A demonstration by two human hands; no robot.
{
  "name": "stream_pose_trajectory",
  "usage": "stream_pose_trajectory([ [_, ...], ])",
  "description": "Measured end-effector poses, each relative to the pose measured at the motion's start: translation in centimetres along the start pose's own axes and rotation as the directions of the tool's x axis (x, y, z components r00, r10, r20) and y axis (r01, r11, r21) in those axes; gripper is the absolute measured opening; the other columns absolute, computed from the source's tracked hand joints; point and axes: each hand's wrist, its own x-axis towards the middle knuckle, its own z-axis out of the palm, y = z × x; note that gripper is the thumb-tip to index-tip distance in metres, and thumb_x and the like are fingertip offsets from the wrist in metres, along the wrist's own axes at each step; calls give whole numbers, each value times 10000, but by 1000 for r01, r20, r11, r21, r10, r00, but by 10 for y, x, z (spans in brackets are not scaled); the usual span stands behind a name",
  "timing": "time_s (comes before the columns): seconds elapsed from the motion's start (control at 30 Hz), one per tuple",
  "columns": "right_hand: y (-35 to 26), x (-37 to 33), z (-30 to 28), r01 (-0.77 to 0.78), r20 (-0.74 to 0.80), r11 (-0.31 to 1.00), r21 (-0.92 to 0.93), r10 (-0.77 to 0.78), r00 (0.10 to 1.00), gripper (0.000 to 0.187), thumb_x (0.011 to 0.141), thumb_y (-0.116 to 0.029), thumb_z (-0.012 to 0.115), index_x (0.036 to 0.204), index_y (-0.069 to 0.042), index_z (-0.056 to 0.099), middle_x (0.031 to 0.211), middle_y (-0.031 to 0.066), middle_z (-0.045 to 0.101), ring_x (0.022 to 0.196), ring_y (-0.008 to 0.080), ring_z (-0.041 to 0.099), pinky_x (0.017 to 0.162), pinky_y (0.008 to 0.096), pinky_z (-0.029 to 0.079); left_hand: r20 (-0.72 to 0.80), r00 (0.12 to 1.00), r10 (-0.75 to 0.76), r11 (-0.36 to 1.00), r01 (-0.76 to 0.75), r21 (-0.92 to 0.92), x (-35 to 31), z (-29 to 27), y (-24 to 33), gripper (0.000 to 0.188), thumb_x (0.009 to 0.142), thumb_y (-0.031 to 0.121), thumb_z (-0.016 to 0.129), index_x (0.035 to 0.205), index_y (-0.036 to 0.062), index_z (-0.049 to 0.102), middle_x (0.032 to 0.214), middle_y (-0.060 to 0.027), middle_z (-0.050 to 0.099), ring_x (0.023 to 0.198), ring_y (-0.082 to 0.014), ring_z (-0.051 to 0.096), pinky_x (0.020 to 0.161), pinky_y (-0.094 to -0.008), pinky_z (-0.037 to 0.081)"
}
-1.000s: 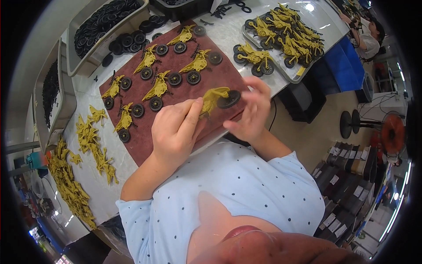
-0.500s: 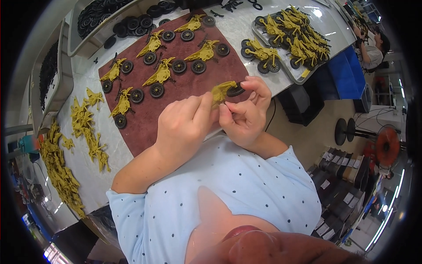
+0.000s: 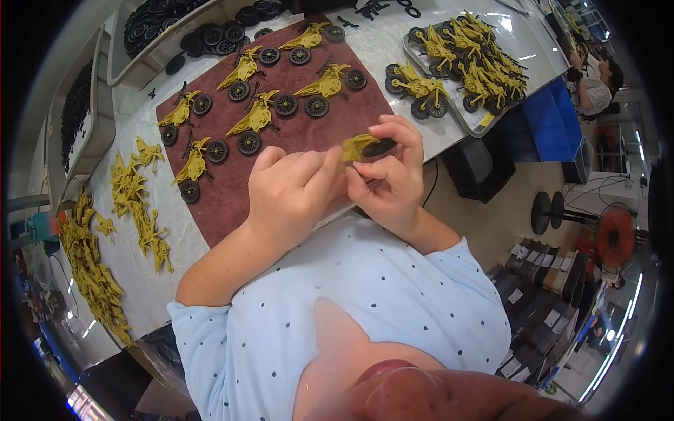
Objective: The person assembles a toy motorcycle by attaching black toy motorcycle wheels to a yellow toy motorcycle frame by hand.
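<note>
Between my hands, above the near right part of a dark red cloth (image 3: 210, 119), is a yellow toy motorcycle body (image 3: 353, 148) with a black wheel (image 3: 380, 147) on its right side. My left hand (image 3: 291, 193) is closed on the body's left end. Thumb and fingers of my right hand (image 3: 390, 172) pinch the piece by the wheel; the exact contact at the fingertips is hidden. Several yellow motorcycle bodies (image 3: 255, 116) lie in rows on the cloth, with black wheels (image 3: 316, 106) on or beside them.
Loose yellow bodies (image 3: 91, 266) are heaped at the left. Grey bins of black wheels (image 3: 147, 31) and small black parts (image 3: 77, 116) stand at the far left. A tray (image 3: 481, 128) at the far right carries wheeled yellow motorcycles (image 3: 484, 77). Beyond the table edge are blue (image 3: 551, 119) and black bins (image 3: 477, 165).
The held toy motorcycle body has turned slightly, and its wheel now shows lower between my right fingers. Both hands have shifted a little, still holding it.
</note>
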Motion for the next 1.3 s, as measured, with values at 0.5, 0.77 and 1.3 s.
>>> stream_pose_trajectory([
  [0.5,18,8,-14,31,158,993,114,-49,986,546,765,-330,754,1171,-34,538,1000,116,668,1117,346,529,948,443,394,-15,1000,-11,975,7,-221,-2,-14,-10,386,638,119,749,1008,41,668,816,-21,634,710,-163,595,668,-318,353],
  [0.77,12,3,-4,-51,148,923,382,-6,989,392,776,-151,750,1084,-36,535,983,125,650,939,292,609,828,408,447,17,991,-136,899,130,-418,-10,-7,-6,353,711,81,755,1045,9,670,879,-71,672,789,-210,626,738,-328,415],
  [1.3,4,8,-3,133,47,932,337,-158,986,402,723,-118,783,1020,-62,519,959,123,660,925,296,603,775,403,466,-92,990,110,918,-137,-372,2,-17,-16,388,637,119,757,1002,10,680,931,-57,678,810,-152,638,682,-301,315],
])
